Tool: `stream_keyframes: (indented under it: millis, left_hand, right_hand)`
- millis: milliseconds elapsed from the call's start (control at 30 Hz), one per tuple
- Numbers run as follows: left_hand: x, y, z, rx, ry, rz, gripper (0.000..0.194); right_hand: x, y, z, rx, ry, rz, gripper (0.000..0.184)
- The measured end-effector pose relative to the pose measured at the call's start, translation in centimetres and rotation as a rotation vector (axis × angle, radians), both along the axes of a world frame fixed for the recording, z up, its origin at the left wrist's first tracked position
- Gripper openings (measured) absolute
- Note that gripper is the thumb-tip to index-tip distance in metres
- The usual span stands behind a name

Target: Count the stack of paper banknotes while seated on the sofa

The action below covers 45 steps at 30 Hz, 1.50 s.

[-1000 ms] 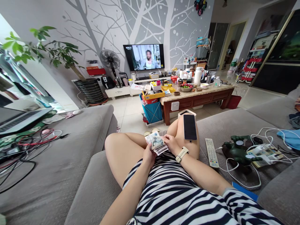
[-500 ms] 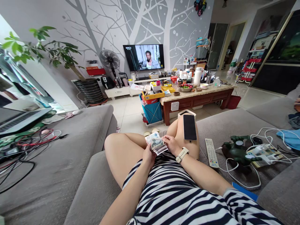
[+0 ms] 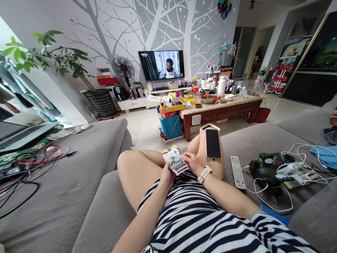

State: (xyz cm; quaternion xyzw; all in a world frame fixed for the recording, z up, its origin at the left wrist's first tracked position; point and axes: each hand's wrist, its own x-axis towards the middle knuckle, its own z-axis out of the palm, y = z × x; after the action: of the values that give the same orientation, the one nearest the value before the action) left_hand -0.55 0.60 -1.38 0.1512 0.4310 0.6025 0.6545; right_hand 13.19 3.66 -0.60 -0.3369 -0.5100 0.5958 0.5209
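- We have a thin bundle of pale paper banknotes with grey-green and blue printing held over the lap, tilted, its lower edges spread like a fan.
- Our bare left hand is clamped on the bundle's near left side; our bare right hand pinches notes at the right side. The two hands are close together, joined by the paper.
- Done, as we judge it: the notes are taken up, gripped and partly spread, with one part lying at an angle beyond the rest.
- Left, as we judge it: the whole bundle is yet to be let go, and we see no banknotes apart from it. We put the work partway along; we cannot tell how many notes have passed through the fingers.
- Beyond the right hand, our black-screened, flat rectangular smartphone lies over the right leg, untouched.
- Farther out, the long pale plastic remote control lies on the grey fabric sofa, untouched too.
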Motion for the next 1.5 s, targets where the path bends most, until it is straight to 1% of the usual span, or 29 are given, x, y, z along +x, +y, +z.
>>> stream_keyframes:
  millis: [367,500,633,1067,1333,1500]
  left_hand:
    - [-0.1,0.1,-0.2,0.006,0.003,0.008,0.034]
    - [-0.2,0.2,-0.5,0.026,-0.007,0.006,0.033]
    - [-0.2,0.2,-0.7,0.044,-0.003,-0.01,0.032]
    - [-0.3,0.6,-1.3,0.034,-0.032,0.001,0.034]
    - [-0.4,0.8,-1.7,0.054,-0.02,0.007,0.034]
    - [-0.4,0.6,-1.5,0.042,-0.03,-0.001,0.035]
  right_hand:
    - [0.0,-0.1,0.1,-0.028,0.028,0.01,0.032]
    - [0.0,-0.1,0.1,-0.022,0.039,0.018,0.032]
    - [0.0,-0.1,0.2,-0.049,0.059,0.035,0.031]
    - [0.0,-0.3,0.5,-0.069,0.071,0.053,0.031]
    - [0.0,-0.3,0.5,-0.078,0.066,0.057,0.032]
    - [0.0,-0.3,0.3,-0.091,0.091,0.095,0.035]
